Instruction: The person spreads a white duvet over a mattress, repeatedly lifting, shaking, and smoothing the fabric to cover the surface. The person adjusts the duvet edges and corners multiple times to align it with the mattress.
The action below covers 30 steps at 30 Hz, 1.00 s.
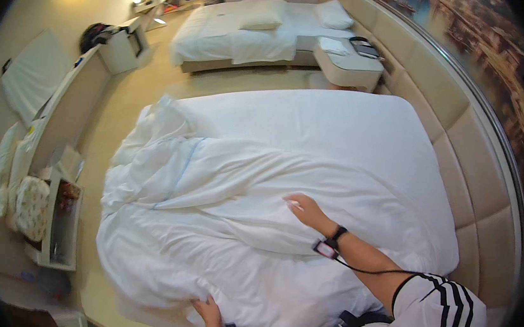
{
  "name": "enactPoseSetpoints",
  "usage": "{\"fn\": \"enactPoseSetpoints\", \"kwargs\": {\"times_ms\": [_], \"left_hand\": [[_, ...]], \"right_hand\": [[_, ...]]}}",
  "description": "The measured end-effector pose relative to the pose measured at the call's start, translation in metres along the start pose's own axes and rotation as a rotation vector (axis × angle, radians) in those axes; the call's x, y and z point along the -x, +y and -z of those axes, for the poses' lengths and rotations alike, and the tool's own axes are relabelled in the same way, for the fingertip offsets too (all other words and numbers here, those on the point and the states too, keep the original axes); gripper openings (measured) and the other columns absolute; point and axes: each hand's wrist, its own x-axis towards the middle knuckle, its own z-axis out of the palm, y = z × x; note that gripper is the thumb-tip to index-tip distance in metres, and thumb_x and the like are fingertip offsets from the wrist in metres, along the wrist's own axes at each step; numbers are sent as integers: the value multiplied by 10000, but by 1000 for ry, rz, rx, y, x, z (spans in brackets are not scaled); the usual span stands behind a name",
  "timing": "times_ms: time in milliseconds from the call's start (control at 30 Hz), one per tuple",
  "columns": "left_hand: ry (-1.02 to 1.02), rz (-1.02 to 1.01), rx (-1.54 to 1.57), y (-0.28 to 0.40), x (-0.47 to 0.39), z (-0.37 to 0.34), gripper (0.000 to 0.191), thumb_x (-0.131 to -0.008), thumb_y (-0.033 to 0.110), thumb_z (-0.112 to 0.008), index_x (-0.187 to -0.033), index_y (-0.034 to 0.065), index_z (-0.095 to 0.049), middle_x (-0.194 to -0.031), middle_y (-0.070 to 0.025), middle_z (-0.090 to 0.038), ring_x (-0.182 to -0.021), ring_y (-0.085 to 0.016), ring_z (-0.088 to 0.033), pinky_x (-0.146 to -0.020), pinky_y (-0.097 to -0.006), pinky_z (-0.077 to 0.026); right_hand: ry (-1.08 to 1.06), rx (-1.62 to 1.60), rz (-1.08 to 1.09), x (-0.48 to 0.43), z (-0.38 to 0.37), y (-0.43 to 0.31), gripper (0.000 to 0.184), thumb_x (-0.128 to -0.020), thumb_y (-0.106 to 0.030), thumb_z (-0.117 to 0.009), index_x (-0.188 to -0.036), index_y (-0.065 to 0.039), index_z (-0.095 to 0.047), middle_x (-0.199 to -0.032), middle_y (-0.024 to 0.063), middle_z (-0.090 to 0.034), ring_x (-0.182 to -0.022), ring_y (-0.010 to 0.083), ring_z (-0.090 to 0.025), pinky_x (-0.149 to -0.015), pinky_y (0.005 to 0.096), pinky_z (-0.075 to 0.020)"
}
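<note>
A white duvet (251,241) lies rumpled across the near bed, with a blue line of stitching on its folded part. Beneath it, the white bed sheet (324,114) shows smooth on the far side. My left hand (209,312) grips the duvet's near left edge, where the cloth rises in a small peak. Further up and to the right, my right hand (308,212) has its fingers closed on a bit of the same white cloth. Each wrist wears a black band with a small device. From the right one, a cable runs up the arm.
A second bed (229,37) with pillows stands beyond a nightstand (352,63) holding a dark-handled item. A padded headboard wall (439,164) borders the right side. Along the left wall, a long cabinet (78,96) bears pillows and cloth. Tiled floor (93,157) runs between.
</note>
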Motion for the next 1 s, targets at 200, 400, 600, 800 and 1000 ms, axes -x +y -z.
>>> {"fn": "enactPoseSetpoints", "kwargs": {"times_ms": [200, 400, 600, 800, 1000], "left_hand": [[-230, 104, -124, -19, 80, -37, 805, -877, 263, -594, -1388, -177, -154, -1435, -361, -218, -1336, -449, -258, -1110, -446, -224], [-329, -253, -1032, 90, 186, -70, 1188, -661, 573, -743, -1460, -37, -110, -1353, -433, -257, -1275, -510, -302, -1051, -513, -275], [-833, -592, -950, 162, 318, -149, 1000, -690, 568, -695, -1378, -31, -285, -1314, -391, -363, -1255, -478, -339, -1019, -573, -290], [-851, -530, -1165, 120, 304, -265, 1025, -650, 514, -763, -1398, 2, -287, -1162, -299, -524, -1021, -411, -560, -868, -478, -442], [-842, -550, -1168, 133, 276, -301, 430, -816, 358, -610, -1055, 1, -587, -856, -238, -657, -852, -402, -634, -772, -493, -493]], "right_hand": [[350, 738, -945, 318, 179, 140, 512, -784, -105, -592, -1282, -23, -506, -1420, 279, -342, -1355, 429, -236, -1096, 490, -239], [671, 167, -1909, 479, 292, 149, 1006, -803, -399, -690, -1500, -90, -33, -1502, 256, -155, -1337, 417, -277, -1097, 483, -283], [1060, -307, -1301, 540, 251, 246, 1168, -757, -368, -759, -1473, -20, 96, -1506, 215, -166, -1322, 366, -298, -1093, 437, -278], [956, -763, -1242, 505, 294, 283, 506, -832, -161, -638, -1266, 45, -480, -1188, 153, -560, -1038, 267, -545, -866, 342, -443], [815, -1027, -670, 352, 437, 185, 333, -805, -99, -581, -1087, 79, -562, -998, 136, -597, -868, 227, -590, -710, 365, -504]]}}
